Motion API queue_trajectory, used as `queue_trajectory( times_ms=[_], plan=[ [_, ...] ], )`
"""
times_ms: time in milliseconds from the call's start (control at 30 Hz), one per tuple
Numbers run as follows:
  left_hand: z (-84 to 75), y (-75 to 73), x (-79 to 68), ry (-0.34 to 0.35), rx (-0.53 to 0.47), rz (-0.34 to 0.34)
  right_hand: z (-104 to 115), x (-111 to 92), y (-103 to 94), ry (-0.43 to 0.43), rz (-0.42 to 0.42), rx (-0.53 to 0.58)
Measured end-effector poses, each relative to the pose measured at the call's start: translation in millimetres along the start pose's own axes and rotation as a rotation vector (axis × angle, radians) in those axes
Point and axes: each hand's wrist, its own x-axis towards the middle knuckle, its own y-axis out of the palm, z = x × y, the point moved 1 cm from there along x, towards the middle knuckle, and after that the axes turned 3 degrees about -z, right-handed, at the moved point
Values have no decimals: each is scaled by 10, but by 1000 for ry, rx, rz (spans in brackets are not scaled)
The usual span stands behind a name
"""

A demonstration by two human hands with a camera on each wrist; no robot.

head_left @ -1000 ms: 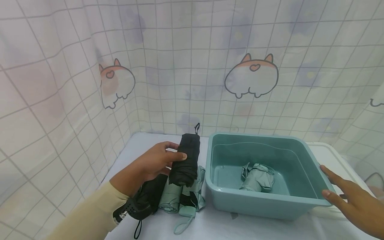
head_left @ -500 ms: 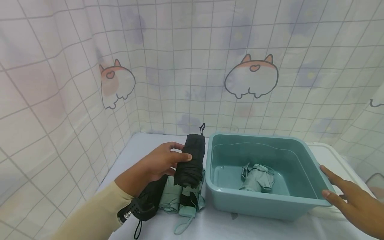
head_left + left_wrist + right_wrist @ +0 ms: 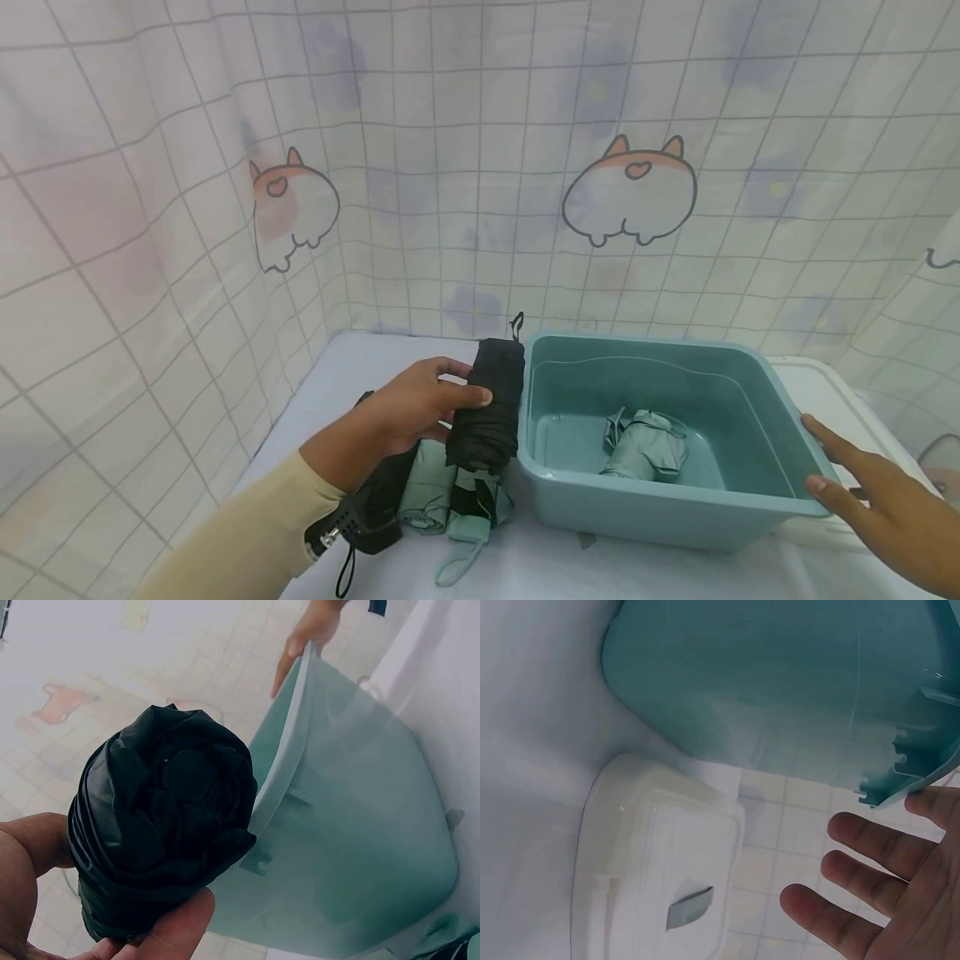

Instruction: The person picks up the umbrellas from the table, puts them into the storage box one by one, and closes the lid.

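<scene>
One black umbrella [image 3: 497, 423] is pinched by left hand [image 3: 416, 404], centre | teal tub [image 3: 637, 512] is touched by straight-fingered right hand [image 3: 885, 504], lower right

Right hand [image 3: 888, 507]: cropped by the head view's right edge. White rectangular plastic box [image 3: 821, 390]: partly hidden behind the teal plastic bin [image 3: 637, 512].

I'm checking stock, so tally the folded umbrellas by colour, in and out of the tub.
Black: 2 (held umbrella in the left hand; black umbrella on the table)
Pale green: 3 (plain umbrella and looped umbrella on the table; tub umbrella inside the tub)
Total: 5
</scene>
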Motion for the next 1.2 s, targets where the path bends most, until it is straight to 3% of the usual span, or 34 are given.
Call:
queue_trajectory(
  times_ms=[433, 1200],
  plan=[
    [-34, 74, 23, -13, -18, 17, -8, -4, 2, -37, -10, 15],
    [-21, 168, 160, -24, -7, 16, -21, -5, 18, -26, -7, 21]
  ],
)
